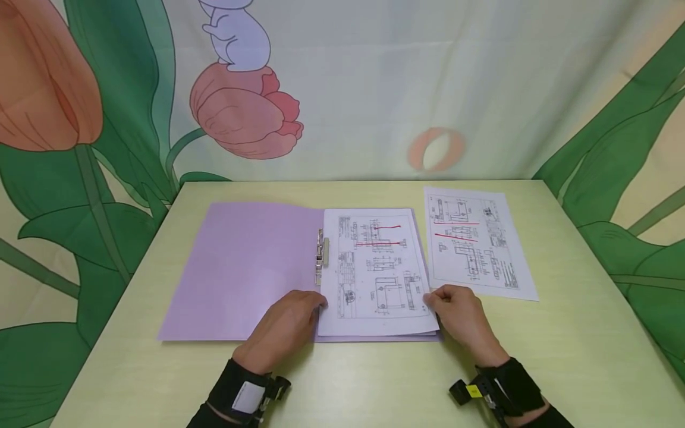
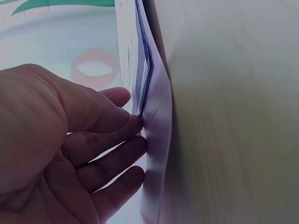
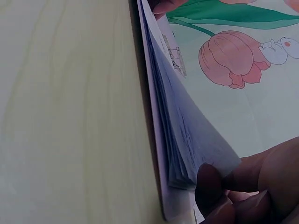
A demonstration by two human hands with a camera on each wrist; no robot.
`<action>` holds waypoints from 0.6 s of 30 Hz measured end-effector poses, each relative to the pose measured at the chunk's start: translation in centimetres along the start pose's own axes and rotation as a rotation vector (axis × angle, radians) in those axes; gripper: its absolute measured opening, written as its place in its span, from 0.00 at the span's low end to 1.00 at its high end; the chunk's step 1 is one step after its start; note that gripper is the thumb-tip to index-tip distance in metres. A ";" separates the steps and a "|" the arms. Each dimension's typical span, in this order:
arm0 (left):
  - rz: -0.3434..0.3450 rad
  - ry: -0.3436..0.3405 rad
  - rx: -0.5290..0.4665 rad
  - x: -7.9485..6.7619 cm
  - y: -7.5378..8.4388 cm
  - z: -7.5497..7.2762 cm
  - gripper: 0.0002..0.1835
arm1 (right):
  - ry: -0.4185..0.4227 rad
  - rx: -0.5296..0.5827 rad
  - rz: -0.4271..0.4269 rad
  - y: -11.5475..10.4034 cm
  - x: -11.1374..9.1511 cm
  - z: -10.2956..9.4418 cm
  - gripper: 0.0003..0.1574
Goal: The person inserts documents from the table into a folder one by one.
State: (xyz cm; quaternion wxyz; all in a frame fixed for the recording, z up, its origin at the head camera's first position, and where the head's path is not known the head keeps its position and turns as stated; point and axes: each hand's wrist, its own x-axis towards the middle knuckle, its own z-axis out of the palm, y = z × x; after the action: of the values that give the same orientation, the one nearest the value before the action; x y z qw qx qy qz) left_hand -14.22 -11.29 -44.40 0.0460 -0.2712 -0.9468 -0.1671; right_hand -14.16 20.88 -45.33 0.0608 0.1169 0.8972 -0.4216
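Observation:
A purple folder (image 1: 246, 267) lies spread flat on the table, with a metal clip (image 1: 321, 257) along its spine. On its right side sits a stack of papers, topped by a sheet of technical drawings (image 1: 382, 267) with red lines. My right hand (image 1: 461, 312) pinches that top sheet near its lower right corner. In the right wrist view the sheet's corner (image 3: 219, 154) is lifted off the papers below, between thumb and finger. My left hand (image 1: 286, 324) rests at the sheet's lower left edge. Its loosely bent fingertips (image 2: 135, 142) touch the stack's edge and the folder.
Another drawing sheet (image 1: 478, 244) with red lines lies to the right of the folder, partly beside its edge. The light wooden table (image 1: 364, 386) reaches back to a curtain (image 1: 364, 89) printed with tulips and leaves.

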 end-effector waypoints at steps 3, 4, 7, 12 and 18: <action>-0.005 -0.004 -0.004 0.0 0.0 0.0 0.10 | -0.008 0.004 -0.004 -0.1 0.0 0.2 0.13; -0.007 -0.004 -0.004 0.0 0.0 0.1 0.10 | -0.008 0.005 -0.005 -0.1 0.0 0.3 0.13; -0.010 -0.005 -0.005 0.0 0.0 0.2 0.10 | -0.003 0.004 -0.003 0.0 0.0 0.4 0.13; 0.006 0.003 -0.016 -0.1 0.0 0.2 0.10 | 0.000 -0.002 -0.014 0.1 0.0 0.5 0.13; 0.018 0.009 -0.023 0.0 -0.1 0.3 0.11 | 0.006 -0.007 -0.046 0.2 0.1 0.5 0.13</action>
State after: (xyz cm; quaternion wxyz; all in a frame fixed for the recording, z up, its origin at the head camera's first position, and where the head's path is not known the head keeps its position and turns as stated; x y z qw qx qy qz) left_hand -14.24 -11.30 -44.71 0.0486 -0.2794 -0.9422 -0.1786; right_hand -14.19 20.64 -45.77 0.0489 0.0972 0.9013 -0.4194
